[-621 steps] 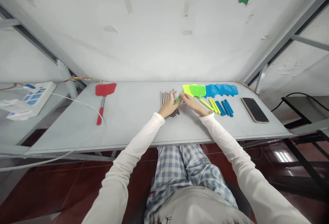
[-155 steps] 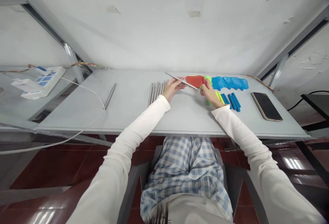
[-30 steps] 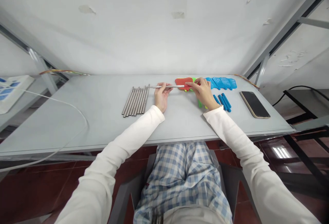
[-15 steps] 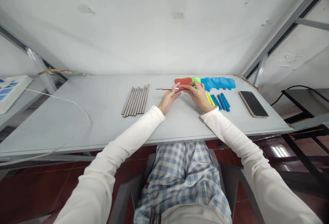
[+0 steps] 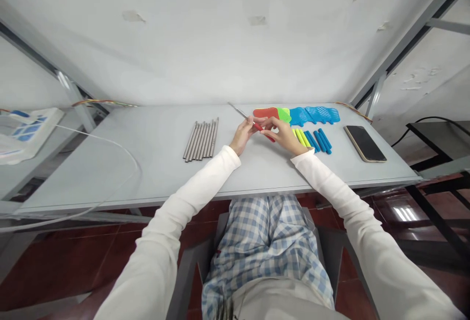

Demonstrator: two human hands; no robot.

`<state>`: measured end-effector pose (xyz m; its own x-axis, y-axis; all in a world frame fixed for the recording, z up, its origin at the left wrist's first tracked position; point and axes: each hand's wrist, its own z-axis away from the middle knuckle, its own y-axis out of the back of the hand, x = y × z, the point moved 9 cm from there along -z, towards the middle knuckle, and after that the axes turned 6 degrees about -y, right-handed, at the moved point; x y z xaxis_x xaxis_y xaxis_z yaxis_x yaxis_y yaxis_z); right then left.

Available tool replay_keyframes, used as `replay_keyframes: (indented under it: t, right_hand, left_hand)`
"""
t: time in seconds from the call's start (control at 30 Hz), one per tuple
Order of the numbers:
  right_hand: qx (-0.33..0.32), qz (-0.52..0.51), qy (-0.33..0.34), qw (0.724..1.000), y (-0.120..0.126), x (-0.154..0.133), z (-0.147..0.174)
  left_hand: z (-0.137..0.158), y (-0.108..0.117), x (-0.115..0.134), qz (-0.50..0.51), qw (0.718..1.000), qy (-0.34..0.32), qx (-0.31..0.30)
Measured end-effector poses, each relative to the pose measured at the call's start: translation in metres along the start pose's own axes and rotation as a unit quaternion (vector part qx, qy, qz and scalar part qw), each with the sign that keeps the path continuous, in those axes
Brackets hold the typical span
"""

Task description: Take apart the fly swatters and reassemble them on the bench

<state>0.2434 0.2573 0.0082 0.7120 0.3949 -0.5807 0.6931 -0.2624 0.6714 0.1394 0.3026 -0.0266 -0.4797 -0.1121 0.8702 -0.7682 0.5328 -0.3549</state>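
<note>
The metal rod [image 5: 239,110], level half a second ago, slants away beyond the left hand [image 5: 243,135] pinching it; the right hand [image 5: 282,137] clamps its red handle [image 5: 259,127] (seemingly seated).

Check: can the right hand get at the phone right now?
Likely yes: the phone lies uncovered past the low blue handles, though the right hand would first have to let go of the red handle.

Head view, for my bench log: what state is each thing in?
Red handle, on metal rod, held by left hand and right hand
Other rods, lying side by side
Red paddle, lying beside green paddle
Blue paddles, overlapping
Yellow handles, lying, partly hidden
Blue handles, lying loose
Phone, flat, screen dark
</note>
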Motion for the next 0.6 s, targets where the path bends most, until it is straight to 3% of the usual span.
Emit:
replay_keyframes:
  t: [0.07,0.17,0.27,0.33,0.43,0.5,0.6]
  right_hand:
    - [0.012,0.001,-0.022,1.0,0.007,0.01,-0.009]
    - [0.051,0.083,-0.08,0.992,0.021,0.039,-0.033]
    - [-0.041,0.204,-0.112,0.972,0.005,0.071,-0.062]
    - [-0.132,0.252,-0.144,0.948,-0.013,0.093,-0.072]
    - [-0.207,0.275,-0.191,0.919,-0.03,0.112,-0.074]
    - [-0.211,0.275,-0.207,0.915,-0.03,0.115,-0.072]
    - [-0.206,0.271,-0.216,0.915,-0.024,0.115,-0.07]
  left_hand:
    - [-0.004,0.01,0.005,0.008,0.999,-0.016,0.044]
    - [-0.009,0.025,0.015,-0.021,0.996,-0.028,0.088]
    - [-0.01,0.033,0.033,-0.167,0.981,-0.045,0.084]
    - [-0.008,0.032,0.047,-0.338,0.937,-0.071,0.058]
    - [-0.005,0.019,0.056,-0.579,0.809,-0.099,-0.016]
    - [-0.003,0.013,0.054,-0.66,0.741,-0.109,-0.063]
    - [-0.003,0.013,0.052,-0.695,0.703,-0.124,-0.092]
